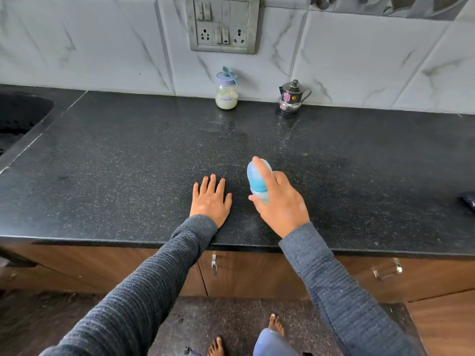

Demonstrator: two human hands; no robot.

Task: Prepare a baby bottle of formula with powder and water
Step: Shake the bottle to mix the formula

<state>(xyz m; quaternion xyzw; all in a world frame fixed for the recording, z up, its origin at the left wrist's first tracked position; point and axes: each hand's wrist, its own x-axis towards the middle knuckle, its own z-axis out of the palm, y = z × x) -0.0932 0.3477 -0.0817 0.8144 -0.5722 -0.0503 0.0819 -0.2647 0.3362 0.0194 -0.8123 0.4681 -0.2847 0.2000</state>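
Observation:
A blue capped baby bottle (255, 179) stands on the black counter (128, 163) near the front edge. My right hand (280, 201) grips it, forefinger stretched over the cap and thumb on its near side. My left hand (211, 200) rests flat on the counter just left of the bottle, fingers straight. At the back by the wall stands a glass jar (226, 95) of white powder labelled formula, with a lilac lid and a teal scoop on top. To its right stands a small steel lidded pot (291, 97).
A dark sink (18, 116) is sunk into the counter at the far left. A switch and socket panel (223, 23) is on the tiled wall. A dark object (468, 201) lies at the right edge. Wooden cabinet doors with metal handles (214, 264) are below.

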